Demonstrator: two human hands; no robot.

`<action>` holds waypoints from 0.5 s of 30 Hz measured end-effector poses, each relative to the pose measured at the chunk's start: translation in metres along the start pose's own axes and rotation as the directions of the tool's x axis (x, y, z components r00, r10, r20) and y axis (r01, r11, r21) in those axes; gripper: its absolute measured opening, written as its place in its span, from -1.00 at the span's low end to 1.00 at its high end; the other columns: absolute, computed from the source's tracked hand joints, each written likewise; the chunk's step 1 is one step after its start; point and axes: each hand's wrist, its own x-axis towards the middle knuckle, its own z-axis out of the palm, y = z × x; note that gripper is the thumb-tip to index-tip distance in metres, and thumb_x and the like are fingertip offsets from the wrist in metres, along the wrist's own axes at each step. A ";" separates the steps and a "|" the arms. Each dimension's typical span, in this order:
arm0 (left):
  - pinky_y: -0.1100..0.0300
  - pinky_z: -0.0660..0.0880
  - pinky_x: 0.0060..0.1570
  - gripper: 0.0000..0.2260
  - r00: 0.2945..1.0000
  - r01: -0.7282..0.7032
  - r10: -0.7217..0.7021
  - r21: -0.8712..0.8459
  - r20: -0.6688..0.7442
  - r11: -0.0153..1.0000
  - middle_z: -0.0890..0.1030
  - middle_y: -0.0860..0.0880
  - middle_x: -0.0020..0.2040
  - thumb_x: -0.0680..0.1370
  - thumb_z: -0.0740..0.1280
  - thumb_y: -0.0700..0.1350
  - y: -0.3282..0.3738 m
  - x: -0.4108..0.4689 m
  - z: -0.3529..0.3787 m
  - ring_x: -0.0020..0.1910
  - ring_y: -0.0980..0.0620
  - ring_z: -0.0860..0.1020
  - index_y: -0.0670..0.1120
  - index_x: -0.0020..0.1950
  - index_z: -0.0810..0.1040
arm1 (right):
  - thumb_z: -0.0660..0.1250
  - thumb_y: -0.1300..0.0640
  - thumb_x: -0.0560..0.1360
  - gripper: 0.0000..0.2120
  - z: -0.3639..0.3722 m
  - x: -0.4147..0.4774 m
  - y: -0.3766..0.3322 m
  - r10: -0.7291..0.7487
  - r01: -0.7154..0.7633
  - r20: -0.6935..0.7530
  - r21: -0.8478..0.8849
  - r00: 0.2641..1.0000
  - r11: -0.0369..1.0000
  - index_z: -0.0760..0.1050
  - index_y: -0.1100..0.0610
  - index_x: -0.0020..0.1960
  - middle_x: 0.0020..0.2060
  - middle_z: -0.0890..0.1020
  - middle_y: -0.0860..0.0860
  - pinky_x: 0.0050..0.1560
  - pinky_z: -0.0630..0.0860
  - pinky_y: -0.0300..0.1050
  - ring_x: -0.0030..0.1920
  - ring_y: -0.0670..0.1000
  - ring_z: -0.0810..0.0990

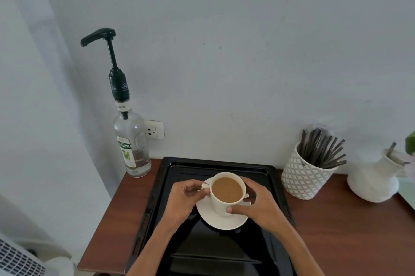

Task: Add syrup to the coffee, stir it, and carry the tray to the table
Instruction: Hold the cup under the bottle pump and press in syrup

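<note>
Two forearms reach in over the black tray on the bench. The cup sits between both hands on its saucer, in the tray's far half. The left hand pinches the cup's handle, a narrow grip; the right hand wraps the cup's side, thumb on the wall near the base. The cup is white and nearly full of light-brown coffee. One syrup bottle with a raised black pump stands at the bench's far-left corner, apart from the tray. One patterned pot of dark stirrers stands right of the tray, with one white vase beyond it.
</note>
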 end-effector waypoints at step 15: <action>0.15 0.67 0.02 -0.81 0.999 -0.023 0.015 -0.193 -0.041 0.981 0.79 -0.11 -0.02 0.44 0.56 -0.09 0.022 -0.018 -0.012 0.02 -0.08 0.75 -0.08 0.03 0.78 | 0.68 -0.15 0.20 -0.31 -0.003 -0.004 -0.031 -0.077 0.077 0.042 0.013 0.996 0.997 0.55 -0.21 0.29 0.14 0.69 -0.21 0.18 0.64 0.07 0.18 -0.10 0.65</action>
